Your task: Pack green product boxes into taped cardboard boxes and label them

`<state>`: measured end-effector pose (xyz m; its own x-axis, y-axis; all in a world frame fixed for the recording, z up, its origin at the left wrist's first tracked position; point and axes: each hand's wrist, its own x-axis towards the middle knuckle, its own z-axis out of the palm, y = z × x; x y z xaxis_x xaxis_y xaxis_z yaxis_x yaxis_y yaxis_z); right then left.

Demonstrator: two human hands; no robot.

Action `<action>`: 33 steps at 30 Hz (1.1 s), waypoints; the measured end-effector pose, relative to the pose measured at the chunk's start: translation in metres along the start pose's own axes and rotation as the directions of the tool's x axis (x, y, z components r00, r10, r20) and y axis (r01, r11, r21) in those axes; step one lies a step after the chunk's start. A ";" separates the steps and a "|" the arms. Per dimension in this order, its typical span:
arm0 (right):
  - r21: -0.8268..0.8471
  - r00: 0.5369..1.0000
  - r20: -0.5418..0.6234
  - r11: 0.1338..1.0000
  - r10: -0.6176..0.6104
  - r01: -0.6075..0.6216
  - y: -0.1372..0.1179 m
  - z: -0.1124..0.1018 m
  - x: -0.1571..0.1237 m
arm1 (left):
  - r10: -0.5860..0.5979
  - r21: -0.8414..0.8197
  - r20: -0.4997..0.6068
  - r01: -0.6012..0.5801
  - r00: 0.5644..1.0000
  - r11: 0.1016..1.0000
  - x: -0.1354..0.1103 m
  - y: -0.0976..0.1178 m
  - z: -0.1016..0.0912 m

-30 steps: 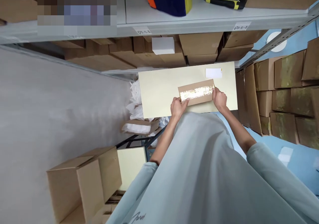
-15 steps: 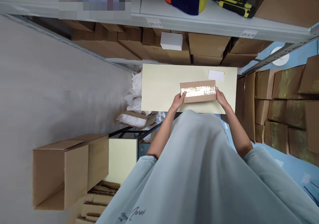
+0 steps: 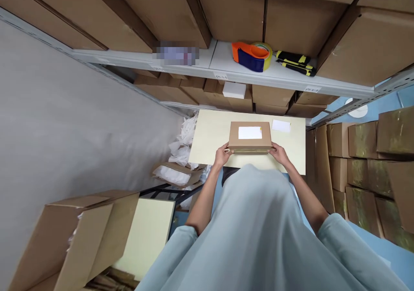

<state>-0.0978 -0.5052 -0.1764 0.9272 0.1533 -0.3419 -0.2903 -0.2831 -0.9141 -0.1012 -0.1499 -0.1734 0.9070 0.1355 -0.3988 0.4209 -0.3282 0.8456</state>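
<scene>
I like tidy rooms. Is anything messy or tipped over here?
Yes. A big open carton seems tipped on its side at lower left, and crumpled white wrappers are heaped beside the table. The small box looks neat.

single view, head-worn: faces forward and steeply down over the chest. shirt close at 6 o'clock; left hand, right hand, small box, table near, at centre; shelf at 12; wall at 9; cartons at 3.

Grey wall left; grey metal shelving ahead; pale yellow table.
</scene>
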 end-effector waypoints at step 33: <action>-0.060 0.723 -0.617 0.897 0.311 -0.437 0.051 -0.058 0.129 | -0.171 0.584 0.252 -0.009 0.952 0.812 0.159 0.124 0.250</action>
<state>0.0205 -0.5543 -0.2544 0.7262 -0.5613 -0.3969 -0.6515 -0.3778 -0.6579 0.0914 -0.4030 -0.2207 0.7879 -0.0508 -0.6137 0.3240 -0.8132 0.4834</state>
